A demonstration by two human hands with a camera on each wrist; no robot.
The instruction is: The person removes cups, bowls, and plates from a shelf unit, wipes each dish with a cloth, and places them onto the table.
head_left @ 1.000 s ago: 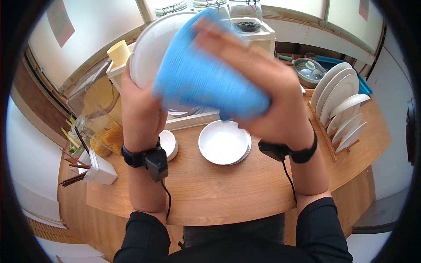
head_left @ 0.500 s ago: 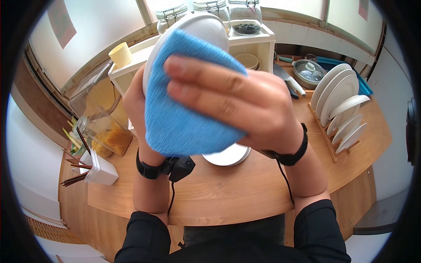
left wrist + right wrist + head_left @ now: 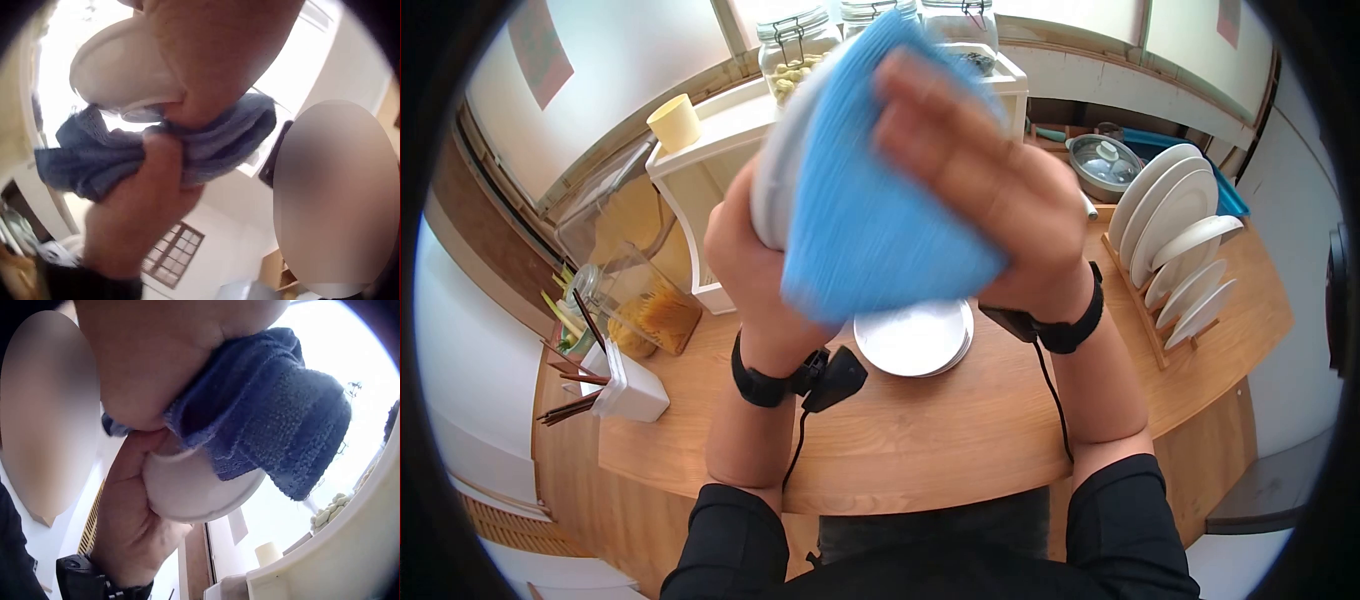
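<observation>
My left hand [image 3: 750, 250] grips a shallow white dish [image 3: 778, 165] raised in front of me, tilted up on edge. A blue cloth [image 3: 870, 235] covers most of the dish's near side. My right hand [image 3: 1010, 200], slightly blurred, holds this cloth against the dish, its fingers laid across the front. In the left wrist view the right thumb shows on the folded cloth [image 3: 212, 144], with the pale underside of the dish [image 3: 125, 65] above. From the right wrist, the dish's edge [image 3: 203, 500] appears below the cloth, left fingers behind it.
Stacked white plates [image 3: 910, 340] sit on the wooden table [image 3: 930, 440]. A rack of upright plates [image 3: 1180, 220] and a lidded pot [image 3: 1105, 165] stand at right. Behind are a white shelf [image 3: 720, 150] with glass jars [image 3: 795, 50]; a chopstick holder [image 3: 630, 385] is at left.
Both hands have shifted the dish and cloth about. Since half a second ago they rose slightly rightward, and the right fingers slid up with the cloth. Both grips persist.
</observation>
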